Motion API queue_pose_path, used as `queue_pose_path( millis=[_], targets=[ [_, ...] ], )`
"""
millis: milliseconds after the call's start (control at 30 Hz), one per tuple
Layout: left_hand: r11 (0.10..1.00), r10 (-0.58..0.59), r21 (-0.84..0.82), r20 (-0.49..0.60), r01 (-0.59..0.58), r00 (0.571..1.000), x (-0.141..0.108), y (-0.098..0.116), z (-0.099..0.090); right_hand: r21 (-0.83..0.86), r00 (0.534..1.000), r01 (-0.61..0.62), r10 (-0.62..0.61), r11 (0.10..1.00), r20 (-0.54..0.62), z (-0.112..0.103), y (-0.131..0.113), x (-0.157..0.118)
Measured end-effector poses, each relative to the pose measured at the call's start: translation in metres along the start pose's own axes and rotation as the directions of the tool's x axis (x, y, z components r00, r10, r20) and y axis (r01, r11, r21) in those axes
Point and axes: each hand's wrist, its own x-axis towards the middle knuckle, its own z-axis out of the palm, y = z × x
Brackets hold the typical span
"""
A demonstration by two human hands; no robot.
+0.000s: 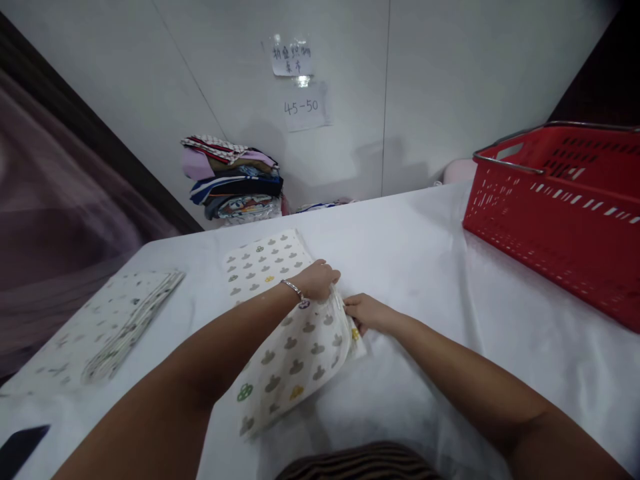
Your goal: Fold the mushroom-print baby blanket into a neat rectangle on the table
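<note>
A white cloth [297, 350] printed with grey, green and yellow mushroom-like shapes lies folded in layers in front of me, its near part lifted. My left hand [319, 280], with a bracelet on its wrist, closes around the cloth's right edge near the middle. Just right of it, my right hand [369, 313] pinches a lower layer at the same edge, where a yellow print shows. Some of its fingertips are hidden behind the fabric.
On the left of the white-covered table [400, 253] lies another folded patterned cloth [115, 320]. A red plastic basket [550, 227] stands at the right. Behind the far edge is a stack of folded fabrics [235, 177]. A dark flat object [23, 450] sits at lower left.
</note>
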Motion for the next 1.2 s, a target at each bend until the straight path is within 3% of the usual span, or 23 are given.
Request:
queue_pose_path(
  millis=[167, 367, 500, 567, 667, 733, 800, 900, 1033, 1100, 1200],
  targets=[
    [1.000, -0.007, -0.005, 0.016, 0.007, 1.000, 0.001, -0.002, -0.001, -0.051, 0.997, -0.037, 0.040, 0.998, 0.066, -0.001, 0.005, -0.013],
    [1.000, -0.005, 0.017, 0.102, 0.003, 0.995, 0.008, 0.001, -0.006, -0.240, 0.975, -0.132, 0.169, 0.962, 0.142, -0.002, 0.001, -0.021],
    [0.999, 0.020, 0.024, 0.146, -0.023, 0.989, 0.015, 0.004, -0.007, -0.438, 0.972, -0.133, 0.203, 0.889, 0.115, -0.005, -0.001, -0.026],
    [1.000, 0.018, 0.020, 0.137, -0.021, 0.990, 0.016, 0.004, -0.005, -0.577, 0.990, -0.090, 0.135, 0.812, 0.035, -0.007, 0.000, -0.029],
    [1.000, -0.004, 0.005, 0.075, 0.004, 0.997, 0.013, 0.004, 0.002, -0.762, 0.987, -0.023, -0.104, 0.647, -0.119, -0.005, 0.003, -0.034],
    [1.000, 0.000, -0.009, 0.002, 0.000, 1.000, 0.008, 0.006, 0.008, -0.797, 0.966, -0.013, -0.198, 0.604, -0.166, -0.003, 0.007, -0.035],
    [0.999, 0.011, -0.032, -0.097, -0.014, 0.995, 0.000, 0.013, 0.017, -0.734, 0.978, -0.020, -0.140, 0.679, -0.157, 0.000, 0.012, -0.035],
    [0.994, -0.014, -0.110, -0.261, -0.015, 0.965, -0.016, 0.026, 0.028, -0.551, 0.997, -0.079, 0.053, 0.831, -0.062, 0.003, 0.018, -0.037],
    [0.971, -0.122, -0.238, -0.404, 0.024, 0.907, -0.043, 0.035, 0.037, -0.493, 0.984, -0.112, 0.164, 0.863, 0.064, -0.006, 0.017, -0.041],
    [0.957, -0.195, -0.280, -0.421, 0.077, 0.886, -0.058, 0.030, 0.038, -0.575, 0.995, -0.063, 0.097, 0.816, 0.027, -0.016, 0.011, -0.038],
    [0.909, -0.362, -0.352, -0.407, 0.221, 0.838, -0.082, 0.016, 0.041, -0.654, 0.981, 0.050, -0.158, 0.755, -0.108, -0.030, -0.006, -0.021]
  ],
)
